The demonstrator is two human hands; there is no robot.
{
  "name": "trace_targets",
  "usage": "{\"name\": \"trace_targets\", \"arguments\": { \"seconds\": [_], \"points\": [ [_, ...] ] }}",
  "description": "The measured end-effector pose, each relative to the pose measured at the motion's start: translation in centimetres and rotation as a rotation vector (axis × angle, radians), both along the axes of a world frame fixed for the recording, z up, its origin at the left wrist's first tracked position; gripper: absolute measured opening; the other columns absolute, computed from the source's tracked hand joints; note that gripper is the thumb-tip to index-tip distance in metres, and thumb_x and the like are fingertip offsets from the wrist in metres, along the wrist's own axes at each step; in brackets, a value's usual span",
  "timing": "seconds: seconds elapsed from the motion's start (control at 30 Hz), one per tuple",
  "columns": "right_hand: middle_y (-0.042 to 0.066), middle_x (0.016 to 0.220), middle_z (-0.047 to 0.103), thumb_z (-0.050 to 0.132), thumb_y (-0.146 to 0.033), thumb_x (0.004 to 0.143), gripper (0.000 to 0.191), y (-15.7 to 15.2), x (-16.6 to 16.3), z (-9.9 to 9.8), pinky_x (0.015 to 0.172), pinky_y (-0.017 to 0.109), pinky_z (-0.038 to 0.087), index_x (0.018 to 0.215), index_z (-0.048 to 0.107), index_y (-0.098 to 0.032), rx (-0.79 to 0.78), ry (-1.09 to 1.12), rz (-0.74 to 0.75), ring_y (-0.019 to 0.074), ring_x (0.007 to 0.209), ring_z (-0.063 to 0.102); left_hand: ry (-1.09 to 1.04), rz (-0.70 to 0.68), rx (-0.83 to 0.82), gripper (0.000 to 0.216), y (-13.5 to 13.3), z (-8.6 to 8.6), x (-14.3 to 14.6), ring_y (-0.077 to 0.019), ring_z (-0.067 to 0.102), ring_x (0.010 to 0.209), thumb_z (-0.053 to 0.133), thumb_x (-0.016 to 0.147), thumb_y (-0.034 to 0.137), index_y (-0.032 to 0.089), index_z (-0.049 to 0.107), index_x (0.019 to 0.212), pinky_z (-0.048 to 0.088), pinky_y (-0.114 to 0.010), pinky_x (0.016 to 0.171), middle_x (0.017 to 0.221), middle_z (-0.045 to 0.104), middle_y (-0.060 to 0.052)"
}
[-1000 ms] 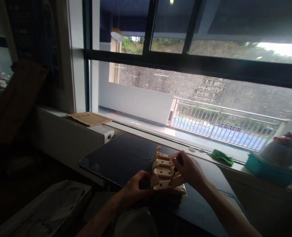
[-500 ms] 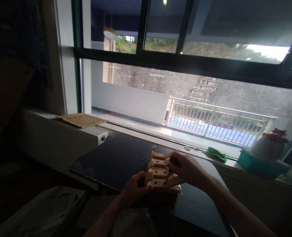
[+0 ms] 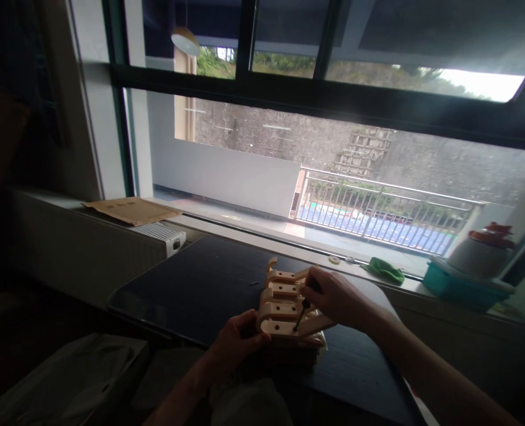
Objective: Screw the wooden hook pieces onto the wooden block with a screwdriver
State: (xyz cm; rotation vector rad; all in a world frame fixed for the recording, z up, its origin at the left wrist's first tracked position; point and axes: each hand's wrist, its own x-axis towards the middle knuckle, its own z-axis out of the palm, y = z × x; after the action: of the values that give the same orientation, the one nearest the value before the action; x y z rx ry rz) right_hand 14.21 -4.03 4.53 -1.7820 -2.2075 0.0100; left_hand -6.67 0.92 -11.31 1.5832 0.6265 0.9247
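A light wooden piece like a hook rack [image 3: 281, 307], with several curved hooks and rows of dark holes, rests on a stack at the table's near edge. My left hand [image 3: 240, 338] grips its near left corner, thumb along the front edge beside the closest curved hook. Closed around the dark handle of a screwdriver [image 3: 305, 306], my right hand [image 3: 336, 296] is over the rack's right side. The thin shaft slants down, its tip at the right-hand hole of the nearest slat. What lies in the stack beneath is too dark to make out.
On the dark table [image 3: 178, 290] lies a small screw [image 3: 255, 283], left of the rack. Along the sill are a brown envelope [image 3: 132, 210], a tape roll [image 3: 334, 260], a green cloth [image 3: 384, 270] and a teal box [image 3: 455, 284]. A white radiator [image 3: 160, 234] stands behind the table.
The view has shifted slightly. My left fingers have drawn back from the nearest curved hook, showing more of it. My right hand keeps the screwdriver at the same hole.
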Motion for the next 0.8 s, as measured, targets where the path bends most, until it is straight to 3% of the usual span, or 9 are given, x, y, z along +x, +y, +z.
{"name": "trace_targets", "arguments": {
  "seconds": [0.17,0.27,0.57,0.8],
  "points": [
    [-0.003,0.068,0.059,0.052,-0.029,0.081,0.014,-0.4,-0.5,1.5,0.052,0.022,0.027,0.089,0.06,-0.021,-0.072,-0.038,0.102,0.0092,0.056,0.046,-0.022,0.0,-0.019,0.036,0.0,0.0,0.1,-0.0242,0.061,0.093,0.068,0.073,0.035,0.015,0.065,0.103,0.047,-0.031,0.081,0.093,0.069,-0.004],
    [-0.002,0.069,0.06,0.051,-0.026,0.081,0.011,-0.5,-0.6,2.0,0.054,0.021,0.028,0.085,0.06,-0.021,-0.089,-0.039,0.148,0.0091,0.057,0.047,-0.03,0.0,-0.037,0.036,-0.1,0.1,0.1,-0.0248,0.061,0.095,0.069,0.073,0.034,0.015,0.065,0.103,0.048,-0.031,0.083,0.095,0.069,-0.005],
    [-0.001,0.068,0.059,0.05,-0.032,0.084,0.015,-0.3,-0.4,1.2,0.051,0.022,0.026,0.084,0.056,-0.018,-0.036,-0.057,0.075,0.0088,0.055,0.045,-0.06,-0.008,-0.074,0.037,-0.3,0.4,0.2,-0.0256,0.061,0.096,0.072,0.07,0.032,0.015,0.065,0.102,0.048,-0.033,0.084,0.098,0.07,-0.005],
    [-0.002,0.07,0.059,0.05,-0.031,0.083,0.015,-0.2,0.2,3.1,0.05,0.021,0.027,0.086,0.06,-0.02,-0.176,-0.088,0.218,0.0081,0.056,0.044,-0.008,0.01,-0.049,0.036,-0.1,0.2,0.0,-0.0241,0.061,0.091,0.071,0.071,0.035,0.013,0.066,0.099,0.048,-0.03,0.079,0.094,0.07,-0.005]
  ]
}}
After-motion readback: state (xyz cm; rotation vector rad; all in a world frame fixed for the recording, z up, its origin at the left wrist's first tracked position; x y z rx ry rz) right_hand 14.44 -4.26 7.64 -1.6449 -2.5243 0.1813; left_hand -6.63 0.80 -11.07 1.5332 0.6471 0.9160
